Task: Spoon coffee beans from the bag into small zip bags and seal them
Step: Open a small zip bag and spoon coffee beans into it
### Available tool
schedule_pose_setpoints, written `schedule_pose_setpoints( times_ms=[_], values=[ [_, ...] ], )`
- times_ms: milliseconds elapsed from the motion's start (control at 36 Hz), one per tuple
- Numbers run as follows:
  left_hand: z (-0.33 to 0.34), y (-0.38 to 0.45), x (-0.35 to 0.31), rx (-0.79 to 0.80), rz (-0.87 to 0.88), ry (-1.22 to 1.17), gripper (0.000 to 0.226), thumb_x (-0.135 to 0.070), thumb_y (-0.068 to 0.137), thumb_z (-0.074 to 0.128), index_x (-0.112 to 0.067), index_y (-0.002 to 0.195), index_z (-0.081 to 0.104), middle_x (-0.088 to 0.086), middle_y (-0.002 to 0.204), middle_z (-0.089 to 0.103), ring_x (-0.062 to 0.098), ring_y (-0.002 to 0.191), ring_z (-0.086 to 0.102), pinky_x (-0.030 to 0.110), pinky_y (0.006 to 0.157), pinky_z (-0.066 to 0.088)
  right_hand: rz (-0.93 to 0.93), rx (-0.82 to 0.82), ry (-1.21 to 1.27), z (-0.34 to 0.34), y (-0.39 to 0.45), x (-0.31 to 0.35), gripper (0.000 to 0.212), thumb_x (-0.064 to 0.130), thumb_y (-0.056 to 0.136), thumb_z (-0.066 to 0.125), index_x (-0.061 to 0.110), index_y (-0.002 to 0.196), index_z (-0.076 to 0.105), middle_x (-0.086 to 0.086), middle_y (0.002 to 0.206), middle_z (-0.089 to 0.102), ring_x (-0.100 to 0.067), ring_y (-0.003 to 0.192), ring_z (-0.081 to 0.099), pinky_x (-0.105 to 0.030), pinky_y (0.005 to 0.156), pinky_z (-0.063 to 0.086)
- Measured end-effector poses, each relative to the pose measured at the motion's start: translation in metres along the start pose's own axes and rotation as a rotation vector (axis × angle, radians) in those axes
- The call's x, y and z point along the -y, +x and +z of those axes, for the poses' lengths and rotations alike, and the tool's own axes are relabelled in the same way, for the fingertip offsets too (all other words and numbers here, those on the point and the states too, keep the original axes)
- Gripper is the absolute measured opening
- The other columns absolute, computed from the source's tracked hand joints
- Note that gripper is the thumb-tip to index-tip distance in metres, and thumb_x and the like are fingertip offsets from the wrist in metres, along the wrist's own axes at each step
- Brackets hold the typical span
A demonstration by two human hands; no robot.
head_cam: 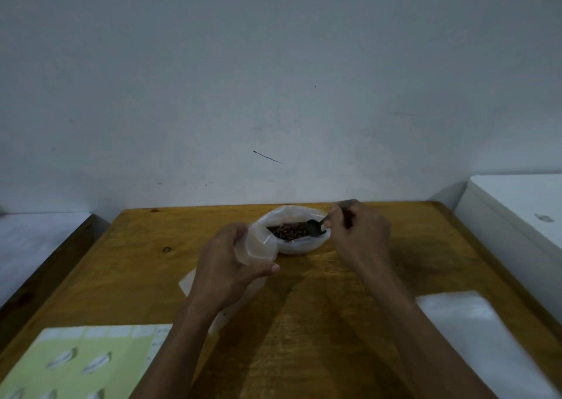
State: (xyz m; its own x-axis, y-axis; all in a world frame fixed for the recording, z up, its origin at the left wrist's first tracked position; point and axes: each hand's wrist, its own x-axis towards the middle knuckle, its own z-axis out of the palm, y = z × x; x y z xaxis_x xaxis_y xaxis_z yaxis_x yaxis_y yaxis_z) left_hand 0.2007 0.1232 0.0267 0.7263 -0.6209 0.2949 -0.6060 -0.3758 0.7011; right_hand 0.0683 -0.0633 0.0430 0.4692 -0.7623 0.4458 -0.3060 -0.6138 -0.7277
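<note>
A clear plastic bag (pixel 299 245) of brown coffee beans (pixel 287 230) lies open at the far middle of the wooden table (pixel 319 307). My right hand (pixel 359 231) pinches a dark spoon (pixel 314 226) whose bowl is inside the bag's mouth, over the beans. Just left of the big bag, my left hand (pixel 231 261) grips a small clear zip bag (pixel 260 246) and holds it up with its mouth toward the beans. Another clear bag (pixel 188 283) lies flat on the table under my left wrist, partly hidden.
A pale green sheet with white labels (pixel 76 365) lies at the near left corner. A stack of clear flat bags (pixel 474 331) sits at the near right. A white box (pixel 517 216) stands off the table's right edge, and a grey wall rises behind.
</note>
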Motion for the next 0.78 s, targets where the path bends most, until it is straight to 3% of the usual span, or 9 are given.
schedule_pose_setpoints(
  times_ms=[139,222,444,556,667,778],
  values=[
    [0.004,0.0,0.0,0.005,0.002,0.009,0.089,-0.045,0.055,0.093,-0.019,0.131,0.055,-0.015,0.114,0.054,0.005,0.102,0.05,0.008,0.071,0.036,0.214,0.013,0.173,0.009,-0.006,-0.01,0.019,0.021,0.097,0.056,0.016,0.086,0.072,0.0,0.075,0.074,-0.015,0.073,0.072,-0.027,0.064,0.057],
    [0.005,0.0,0.001,0.003,-0.002,0.016,0.092,-0.046,0.054,0.093,-0.018,0.133,0.054,-0.012,0.118,0.055,0.005,0.104,0.05,0.013,0.073,0.038,0.342,-0.061,0.338,0.01,-0.005,-0.012,0.025,0.021,0.098,0.057,0.018,0.076,0.069,0.002,0.067,0.075,-0.012,0.066,0.074,-0.042,0.07,0.063],
    [0.006,0.001,0.0,-0.01,-0.003,0.023,0.091,-0.047,0.054,0.094,-0.018,0.131,0.055,-0.008,0.12,0.059,0.007,0.103,0.051,0.023,0.079,0.042,0.684,-0.138,0.657,0.007,0.002,-0.012,0.016,0.008,0.098,0.057,0.005,0.085,0.066,-0.01,0.068,0.075,-0.021,0.067,0.075,-0.033,0.068,0.062],
    [0.007,0.001,-0.001,-0.007,-0.002,0.029,0.091,-0.048,0.054,0.093,-0.019,0.131,0.055,-0.007,0.121,0.06,0.008,0.103,0.052,0.023,0.077,0.043,0.689,-0.112,0.614,0.013,-0.002,-0.016,0.016,0.015,0.1,0.057,0.01,0.087,0.065,-0.007,0.069,0.076,-0.019,0.068,0.075,-0.033,0.07,0.062],
    [0.008,0.002,-0.001,-0.005,-0.007,0.039,0.092,-0.049,0.054,0.093,-0.019,0.132,0.054,-0.005,0.124,0.061,0.007,0.104,0.051,0.026,0.081,0.045,0.623,-0.069,0.556,0.017,-0.008,-0.014,0.018,0.021,0.101,0.056,0.015,0.088,0.066,-0.006,0.075,0.076,-0.015,0.069,0.074,-0.024,0.061,0.057],
    [0.008,0.001,-0.003,0.0,-0.002,0.039,0.093,-0.048,0.055,0.093,-0.018,0.134,0.054,-0.003,0.127,0.06,0.007,0.105,0.049,0.029,0.084,0.047,0.682,-0.019,0.554,0.018,-0.009,-0.013,0.016,0.022,0.1,0.058,0.011,0.093,0.067,-0.006,0.079,0.075,-0.014,0.072,0.072,-0.023,0.058,0.052]
  ],
)
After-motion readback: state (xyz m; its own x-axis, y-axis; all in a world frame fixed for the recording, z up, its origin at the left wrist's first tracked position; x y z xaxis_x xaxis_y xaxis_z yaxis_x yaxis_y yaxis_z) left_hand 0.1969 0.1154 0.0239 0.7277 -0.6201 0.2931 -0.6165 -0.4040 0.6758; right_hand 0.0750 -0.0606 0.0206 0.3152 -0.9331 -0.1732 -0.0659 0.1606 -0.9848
